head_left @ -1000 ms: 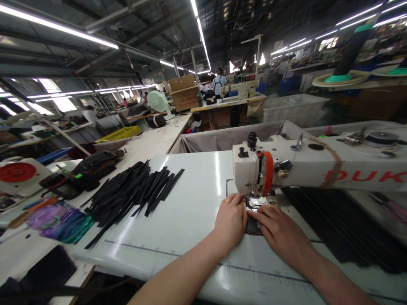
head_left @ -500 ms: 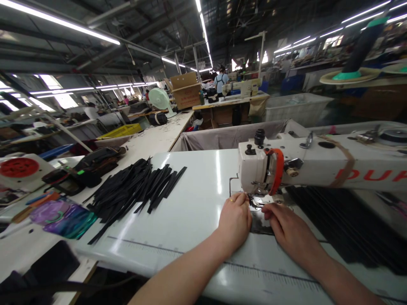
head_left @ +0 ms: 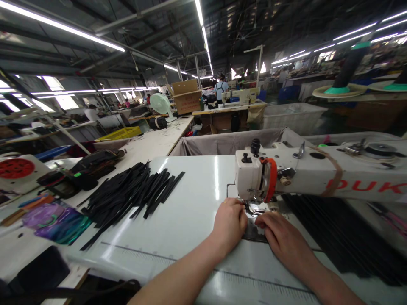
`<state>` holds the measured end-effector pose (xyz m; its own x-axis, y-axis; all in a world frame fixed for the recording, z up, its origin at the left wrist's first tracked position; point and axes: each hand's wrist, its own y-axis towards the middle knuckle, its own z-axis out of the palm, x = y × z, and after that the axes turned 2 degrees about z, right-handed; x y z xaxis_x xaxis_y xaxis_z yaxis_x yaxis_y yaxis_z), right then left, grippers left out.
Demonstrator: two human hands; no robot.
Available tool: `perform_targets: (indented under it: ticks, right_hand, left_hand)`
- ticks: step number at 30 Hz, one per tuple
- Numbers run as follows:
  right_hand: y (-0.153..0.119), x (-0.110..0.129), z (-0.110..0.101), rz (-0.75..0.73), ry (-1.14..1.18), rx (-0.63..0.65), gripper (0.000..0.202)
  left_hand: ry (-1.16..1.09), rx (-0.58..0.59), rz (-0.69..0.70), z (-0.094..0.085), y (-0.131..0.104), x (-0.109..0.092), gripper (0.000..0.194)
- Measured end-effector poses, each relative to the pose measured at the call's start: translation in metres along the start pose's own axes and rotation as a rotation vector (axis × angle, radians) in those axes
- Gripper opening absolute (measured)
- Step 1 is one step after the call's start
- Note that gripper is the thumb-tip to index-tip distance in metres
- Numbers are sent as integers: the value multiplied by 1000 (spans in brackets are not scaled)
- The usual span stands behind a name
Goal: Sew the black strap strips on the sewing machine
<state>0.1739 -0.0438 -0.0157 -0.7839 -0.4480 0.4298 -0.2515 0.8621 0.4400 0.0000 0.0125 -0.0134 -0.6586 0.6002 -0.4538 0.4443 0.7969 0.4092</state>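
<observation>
Both hands rest at the needle area of a white sewing machine (head_left: 305, 171) with an orange guard. My left hand (head_left: 229, 222) is closed, with its fingertips left of the presser foot (head_left: 254, 208). To the right of the foot, the fingers of my right hand (head_left: 280, 231) are bent together against the metal plate (head_left: 256, 233). Whatever either hand pinches is too small or covered by the fingers. A loose pile of black strips (head_left: 121, 192) lies on the table to the left. Longer black strips (head_left: 343, 237) lie side by side under the machine arm.
A ruler scale (head_left: 254, 279) runs along the table's (head_left: 193, 186) front. Further left are a purple-teal pouch (head_left: 57, 220) and a second machine (head_left: 17, 169). Behind stand a cloth-lined bin (head_left: 222, 145), a green fan (head_left: 160, 103) and a cardboard box (head_left: 186, 97). Pink-handled scissors (head_left: 394, 222) lie at right.
The whole view has shifted slightly, so the machine and hands appear a little lower and further left. Both hands keep nearly the same place beside the presser foot.
</observation>
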Motion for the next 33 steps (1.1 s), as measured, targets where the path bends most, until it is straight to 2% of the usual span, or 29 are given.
perform_targets:
  ticks: [2, 3, 7, 9, 11, 13, 18, 22, 27, 30, 33]
  right_hand:
    - [0, 1, -1, -2, -5, 11, 22]
    - [0, 1, -1, -7, -10, 14, 22]
    - [0, 1, 0, -27, -24, 17, 23]
    - [-1, 1, 0, -20, -23, 25, 23]
    - [-1, 1, 0, -7, -24, 37, 23]
    - [-2, 1, 0, -8, -32, 32, 24]
    - [-1, 2, 2, -125, -77, -18, 32]
    - [0, 0, 2, -181, -75, -35, 28]
    - [1, -2, 2, -224, -81, -57, 24]
    - [1, -1, 2, -233, -90, -59, 23]
    - [1, 1, 2, -239, -98, -62, 24]
  left_hand:
    - [-33, -48, -28, 1, 10, 11, 19]
    - [-14, -33, -8, 2, 15, 16, 19]
    - [145, 107, 68, 1, 26, 29, 17]
    - [209, 77, 4, -4, 28, 31, 17]
    - [277, -1, -81, -12, 26, 30, 14]
    - [312, -35, -107, -20, 21, 26, 12]
    - [60, 131, 34, -26, -1, 4, 17]
    - [-57, 195, 132, -24, -9, 3, 10]
    - [-87, 210, 212, -23, -7, 10, 11]
    - [-69, 234, 264, -24, -6, 8, 17]
    - [-46, 242, 262, -25, -6, 4, 14]
